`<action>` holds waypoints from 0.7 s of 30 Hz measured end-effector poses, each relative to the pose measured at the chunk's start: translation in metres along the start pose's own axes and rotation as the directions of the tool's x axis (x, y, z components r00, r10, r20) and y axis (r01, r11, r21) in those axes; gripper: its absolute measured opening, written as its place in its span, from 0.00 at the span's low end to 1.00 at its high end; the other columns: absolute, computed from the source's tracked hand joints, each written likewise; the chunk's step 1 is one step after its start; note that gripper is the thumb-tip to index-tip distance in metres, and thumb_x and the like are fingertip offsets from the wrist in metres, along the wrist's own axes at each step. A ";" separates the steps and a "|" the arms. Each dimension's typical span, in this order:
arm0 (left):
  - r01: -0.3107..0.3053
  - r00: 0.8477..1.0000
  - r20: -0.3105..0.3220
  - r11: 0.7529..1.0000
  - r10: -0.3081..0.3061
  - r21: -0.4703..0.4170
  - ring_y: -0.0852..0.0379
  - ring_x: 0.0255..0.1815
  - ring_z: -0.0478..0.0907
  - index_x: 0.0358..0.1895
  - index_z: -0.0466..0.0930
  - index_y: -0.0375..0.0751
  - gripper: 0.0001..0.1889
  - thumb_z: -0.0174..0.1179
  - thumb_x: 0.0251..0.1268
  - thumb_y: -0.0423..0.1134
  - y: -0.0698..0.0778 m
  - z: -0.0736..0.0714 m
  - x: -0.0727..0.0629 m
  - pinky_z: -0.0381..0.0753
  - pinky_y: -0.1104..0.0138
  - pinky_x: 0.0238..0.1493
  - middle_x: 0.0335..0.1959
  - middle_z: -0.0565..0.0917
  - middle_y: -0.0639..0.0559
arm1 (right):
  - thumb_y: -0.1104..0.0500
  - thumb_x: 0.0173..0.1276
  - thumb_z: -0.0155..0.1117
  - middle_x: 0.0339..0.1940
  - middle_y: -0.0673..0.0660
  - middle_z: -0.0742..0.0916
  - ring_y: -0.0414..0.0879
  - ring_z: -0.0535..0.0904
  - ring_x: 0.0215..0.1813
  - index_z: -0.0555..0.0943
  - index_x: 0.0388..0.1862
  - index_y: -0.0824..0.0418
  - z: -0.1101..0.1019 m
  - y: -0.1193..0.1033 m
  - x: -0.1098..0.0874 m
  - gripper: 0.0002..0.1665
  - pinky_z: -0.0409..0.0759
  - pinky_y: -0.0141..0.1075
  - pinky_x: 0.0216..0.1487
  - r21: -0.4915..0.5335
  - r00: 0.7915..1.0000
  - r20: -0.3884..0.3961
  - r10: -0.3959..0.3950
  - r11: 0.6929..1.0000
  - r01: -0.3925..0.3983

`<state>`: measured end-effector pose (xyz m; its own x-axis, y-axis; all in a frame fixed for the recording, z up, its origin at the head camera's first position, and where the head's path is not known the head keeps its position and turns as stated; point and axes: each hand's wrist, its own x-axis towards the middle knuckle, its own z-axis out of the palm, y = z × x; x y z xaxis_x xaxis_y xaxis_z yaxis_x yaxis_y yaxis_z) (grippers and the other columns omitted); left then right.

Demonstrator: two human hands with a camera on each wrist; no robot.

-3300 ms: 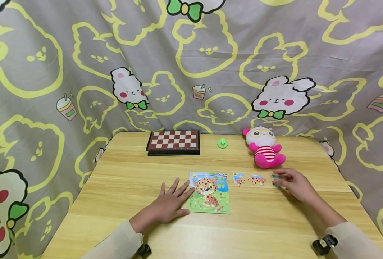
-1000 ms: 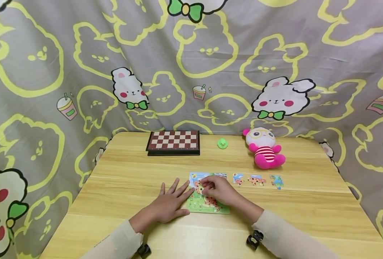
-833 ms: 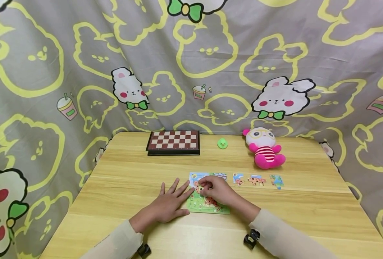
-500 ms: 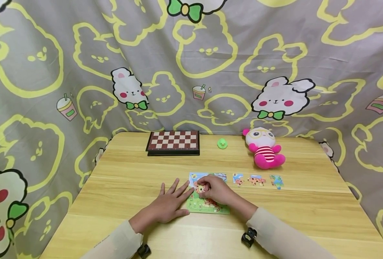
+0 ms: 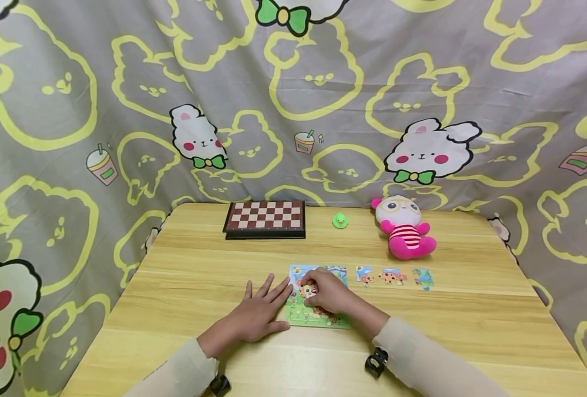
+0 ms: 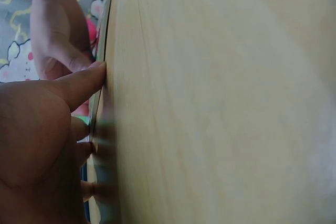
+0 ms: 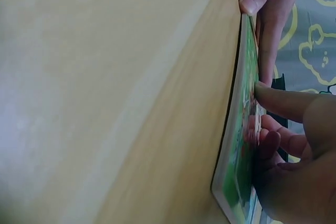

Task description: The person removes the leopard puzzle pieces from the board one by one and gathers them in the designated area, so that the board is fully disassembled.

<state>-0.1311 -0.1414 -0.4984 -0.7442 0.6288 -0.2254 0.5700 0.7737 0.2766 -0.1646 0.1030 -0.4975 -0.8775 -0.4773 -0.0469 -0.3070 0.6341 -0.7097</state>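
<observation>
My left hand (image 5: 259, 314) lies flat with fingers spread, its fingertips at the left edge of the leopard jigsaw puzzle (image 5: 298, 317) and its thumb at the near left corner. Over the puzzle's upper middle, my right hand (image 5: 330, 291) is curled, thumb and forefinger pinching at a puzzle piece (image 5: 307, 290) with part of the leopard's face. In the right wrist view the thumb and fingertips of the right hand (image 7: 299, 145) meet the picture surface. The hand hides part of the picture. Three loose pieces lie in a row to the right, the nearest a leopard-and-sky piece (image 5: 365, 275).
Along the back of the wooden table (image 5: 199, 281) are a folded chessboard (image 5: 265, 218), a small green duck (image 5: 340, 220) and a pink plush toy (image 5: 404, 231). A middle loose piece (image 5: 393, 277) and a blue-green piece (image 5: 424, 279) lie below the plush. A patterned curtain (image 5: 293, 110) hangs behind.
My right hand set the blue-green piece down at the right end of the row and came over the puzzle. Lately it shifted slightly left, thumb and forefinger spreading. The left hand stays put.
</observation>
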 end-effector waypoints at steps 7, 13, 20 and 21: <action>0.003 1.000 -0.004 1.000 -0.003 -0.006 0.38 0.85 0.33 0.86 0.45 0.49 0.45 0.47 0.76 0.68 0.001 -0.001 -0.001 0.38 0.24 0.71 0.87 0.41 0.55 | 0.64 0.62 0.78 0.40 0.52 0.80 0.44 0.71 0.40 0.83 0.49 0.57 0.001 -0.001 0.000 0.18 0.73 0.40 0.44 0.023 1.000 -0.012 0.009 1.000 -0.009; 0.001 1.000 -0.003 1.000 -0.001 -0.003 0.38 0.85 0.33 0.86 0.44 0.49 0.45 0.47 0.76 0.68 0.001 -0.001 -0.001 0.38 0.24 0.71 0.87 0.41 0.55 | 0.67 0.63 0.76 0.37 0.54 0.80 0.45 0.71 0.35 0.82 0.48 0.57 0.000 0.002 0.002 0.17 0.71 0.37 0.37 0.122 1.000 -0.007 0.030 0.992 -0.029; 0.003 1.000 0.002 1.000 -0.003 -0.005 0.38 0.85 0.32 0.86 0.44 0.49 0.45 0.46 0.76 0.68 0.001 -0.001 -0.001 0.37 0.24 0.71 0.87 0.40 0.55 | 0.67 0.66 0.72 0.39 0.55 0.82 0.46 0.72 0.34 0.81 0.47 0.60 -0.004 0.003 0.003 0.13 0.72 0.35 0.36 0.263 0.998 0.004 0.068 0.962 -0.066; 0.003 1.000 0.001 1.000 -0.003 -0.004 0.38 0.85 0.32 0.86 0.44 0.49 0.45 0.46 0.76 0.69 0.001 -0.001 -0.001 0.37 0.24 0.71 0.87 0.40 0.55 | 0.68 0.66 0.72 0.40 0.55 0.82 0.46 0.72 0.34 0.81 0.47 0.61 -0.004 0.002 0.003 0.12 0.72 0.34 0.36 0.281 0.998 0.004 0.067 0.957 -0.065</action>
<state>-0.1307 -0.1414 -0.4974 -0.7455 0.6264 -0.2276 0.5661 0.7754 0.2799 -0.1693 0.1058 -0.4963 -0.8947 -0.4361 -0.0968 -0.1331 0.4671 -0.8741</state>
